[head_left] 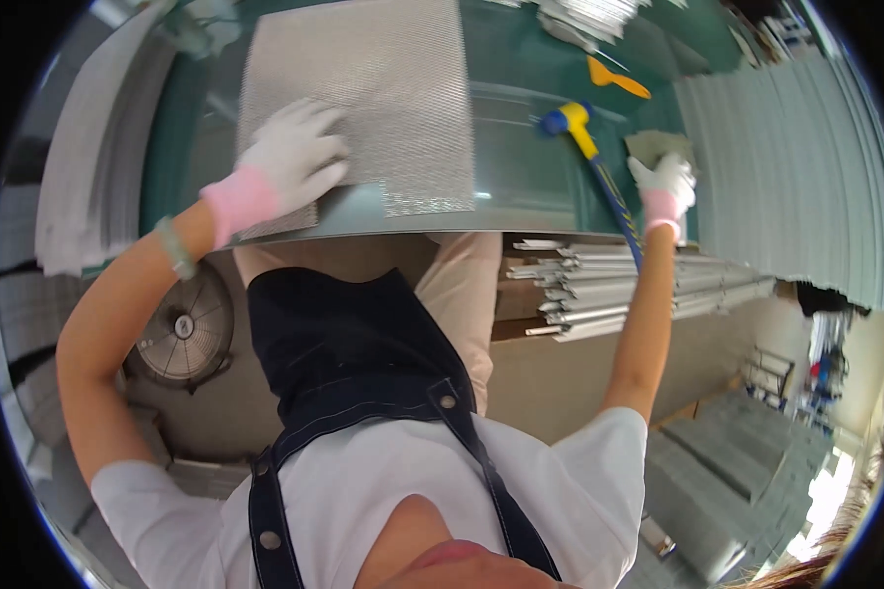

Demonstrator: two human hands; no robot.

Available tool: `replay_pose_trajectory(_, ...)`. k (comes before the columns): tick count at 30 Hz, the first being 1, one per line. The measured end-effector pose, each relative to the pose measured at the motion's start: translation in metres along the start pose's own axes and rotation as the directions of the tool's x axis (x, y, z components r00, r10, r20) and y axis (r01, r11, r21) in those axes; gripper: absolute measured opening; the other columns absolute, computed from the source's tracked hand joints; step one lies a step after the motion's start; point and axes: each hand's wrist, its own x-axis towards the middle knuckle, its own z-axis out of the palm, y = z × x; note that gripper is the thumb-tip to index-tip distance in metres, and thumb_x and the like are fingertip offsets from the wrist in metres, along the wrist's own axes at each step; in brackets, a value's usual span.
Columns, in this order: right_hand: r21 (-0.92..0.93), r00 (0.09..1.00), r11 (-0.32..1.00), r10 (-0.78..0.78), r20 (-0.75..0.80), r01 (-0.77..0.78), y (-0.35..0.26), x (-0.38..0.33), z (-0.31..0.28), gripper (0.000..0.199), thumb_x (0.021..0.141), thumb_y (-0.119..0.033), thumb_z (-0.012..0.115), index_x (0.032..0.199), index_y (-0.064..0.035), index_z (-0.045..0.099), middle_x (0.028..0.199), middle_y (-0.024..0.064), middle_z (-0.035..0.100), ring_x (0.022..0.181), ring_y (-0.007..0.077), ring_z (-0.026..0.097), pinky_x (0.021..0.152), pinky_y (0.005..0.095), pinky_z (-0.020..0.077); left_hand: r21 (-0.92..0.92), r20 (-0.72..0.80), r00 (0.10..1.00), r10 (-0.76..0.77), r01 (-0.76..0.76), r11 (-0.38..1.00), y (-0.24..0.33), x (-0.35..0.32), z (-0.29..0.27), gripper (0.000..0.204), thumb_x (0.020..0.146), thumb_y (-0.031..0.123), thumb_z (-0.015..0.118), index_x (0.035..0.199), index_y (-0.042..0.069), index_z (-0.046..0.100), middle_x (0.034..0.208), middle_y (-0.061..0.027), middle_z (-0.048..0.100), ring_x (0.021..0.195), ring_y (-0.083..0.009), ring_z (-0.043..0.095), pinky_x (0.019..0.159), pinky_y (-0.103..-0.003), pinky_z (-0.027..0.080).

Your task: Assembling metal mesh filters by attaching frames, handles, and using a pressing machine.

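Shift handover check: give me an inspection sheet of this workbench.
Surface: green table, edge bent by the lens.
Job's things: metal mesh sheet flat on the table; small grey piece at the right.
Clutter: yellow-headed mallet, orange scraper.
Grippers: left hand, gloved, flat on the mesh; right hand, gloved, on the grey piece.
Cables: nothing seen.
Surroundings: floor fan, metal profiles under the table, stacked panels.

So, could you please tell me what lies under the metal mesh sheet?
The metal mesh sheet lies on the green table; the left hand presses its corner. Anything beneath is hidden.
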Motion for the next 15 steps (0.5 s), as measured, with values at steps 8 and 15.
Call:
replay_pose_trajectory(8,0.505,0.976,0.849,-0.21,0.055,0.154,0.004,-0.026,-0.016,0.056,0.073,-0.018,0.065,0.122,-0.0067,0.042,0.113,0.0132,0.056,0.098,0.0279,0.057,0.081,0.0364,0.0471,0.045,-0.032,0.973,-0.227,0.228,0.973,0.021,0.049,0.037,0.042,0.07,0.039,0.061,0.09,0.003,0.055,0.09,-0.0111,0.05,0.087,-0.0261,0.051,0.077,-0.038,0.044)
replay_pose_trajectory(15,0.982,0.981,-0.036,-0.052,-0.187,0.185,0.003,-0.094,-0.067,0.058,0.077,0.005,0.054,0.131,0.0019,0.031,0.123,0.0179,0.043,0.104,0.0219,0.051,0.086,0.03,0.0441,0.111,-0.136,0.99,-0.025,0.04,0.993,0.012,0.05,0.045,0.051,0.069,0.034,0.06,0.115,0.014,0.05,0.101,-0.0102,0.051,0.097,-0.027,0.049,0.091,-0.044,0.037)
